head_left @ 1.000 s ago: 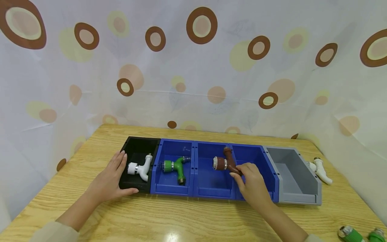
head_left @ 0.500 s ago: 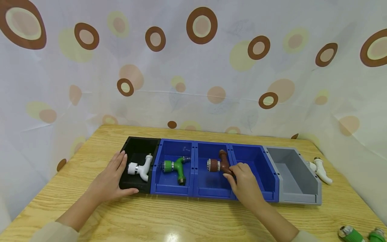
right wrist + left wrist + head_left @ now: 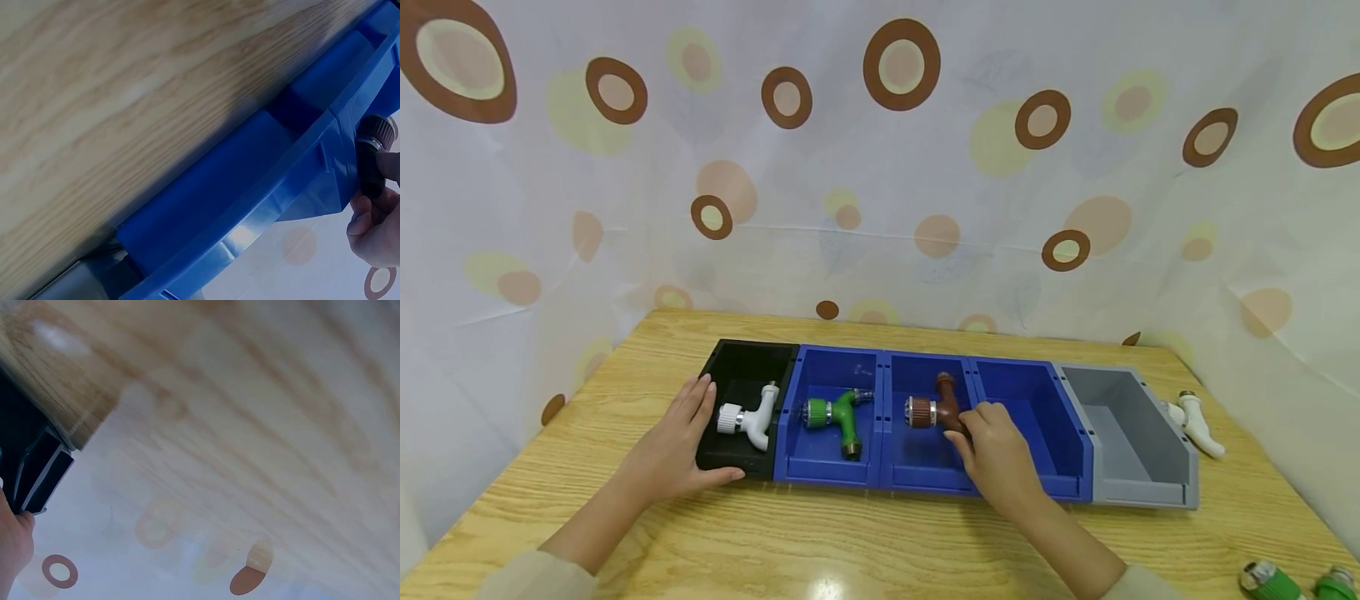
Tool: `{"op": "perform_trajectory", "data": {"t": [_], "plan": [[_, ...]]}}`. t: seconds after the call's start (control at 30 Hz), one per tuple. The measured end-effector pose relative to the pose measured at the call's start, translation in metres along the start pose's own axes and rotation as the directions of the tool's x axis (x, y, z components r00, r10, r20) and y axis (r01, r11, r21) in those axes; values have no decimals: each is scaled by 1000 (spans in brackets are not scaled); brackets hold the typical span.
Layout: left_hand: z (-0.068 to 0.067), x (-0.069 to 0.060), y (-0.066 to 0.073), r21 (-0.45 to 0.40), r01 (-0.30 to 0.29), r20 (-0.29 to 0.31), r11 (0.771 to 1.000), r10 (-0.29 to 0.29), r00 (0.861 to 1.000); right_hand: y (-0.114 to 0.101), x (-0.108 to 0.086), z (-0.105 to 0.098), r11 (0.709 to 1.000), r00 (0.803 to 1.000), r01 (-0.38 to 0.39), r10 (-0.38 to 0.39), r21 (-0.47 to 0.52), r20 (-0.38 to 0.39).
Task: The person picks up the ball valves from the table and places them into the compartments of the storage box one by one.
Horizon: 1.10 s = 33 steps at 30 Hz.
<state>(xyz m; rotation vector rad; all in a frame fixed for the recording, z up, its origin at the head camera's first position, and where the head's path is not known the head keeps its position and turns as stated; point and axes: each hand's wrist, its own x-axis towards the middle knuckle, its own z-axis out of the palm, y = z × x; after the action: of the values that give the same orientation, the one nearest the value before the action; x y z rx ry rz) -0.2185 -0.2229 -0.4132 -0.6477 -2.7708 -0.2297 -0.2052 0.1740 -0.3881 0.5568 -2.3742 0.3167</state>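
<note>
My right hand [image 3: 1003,457] pinches a brown tap [image 3: 949,407] by its spout end, over the middle blue bin [image 3: 925,477]. The tap's ridged knob faces left; in the right wrist view the same tap [image 3: 370,159] looks dark between thumb and fingers. My left hand [image 3: 672,442] rests against the black bin [image 3: 721,347], its fingers along the left wall and its thumb at the front edge. Inside that bin lies a white tap [image 3: 752,417]. A green tap [image 3: 842,415] lies in the blue bin [image 3: 835,475] beside it.
Right of the middle bin stand another blue bin [image 3: 1017,373] and a grey bin [image 3: 1150,493], joined in one row. Beyond the grey bin a white tap [image 3: 1197,425] lies on the wooden table [image 3: 820,542]. Two green fittings [image 3: 1273,582] show at the lower right corner.
My right hand has moved left with the brown tap, from the divider between two blue bins to over the middle one. The left hand has stayed in place.
</note>
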Motion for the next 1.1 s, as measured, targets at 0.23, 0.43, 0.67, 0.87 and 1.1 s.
{"op": "perform_trajectory", "data": {"t": [0.23,0.43,0.67,0.87,1.1], "plan": [[2,0,-1,12,-12,-24,1000,12,1000,-3,1,5,995,999,8,-4,-102,45],[3,0,-2,11,-8,-22,1000,9,1000,-2,0,13,978,998,60,-54,-200,35],[2,0,-1,9,2,-8,1000,-2,1000,0,2,19,949,993,121,-118,-293,25],[1,0,-1,6,4,-4,1000,-4,1000,-3,5,20,931,991,135,-121,-339,62],[2,1,-1,5,6,-4,1000,-6,1000,-4,6,25,916,984,178,-157,-359,88]]}}
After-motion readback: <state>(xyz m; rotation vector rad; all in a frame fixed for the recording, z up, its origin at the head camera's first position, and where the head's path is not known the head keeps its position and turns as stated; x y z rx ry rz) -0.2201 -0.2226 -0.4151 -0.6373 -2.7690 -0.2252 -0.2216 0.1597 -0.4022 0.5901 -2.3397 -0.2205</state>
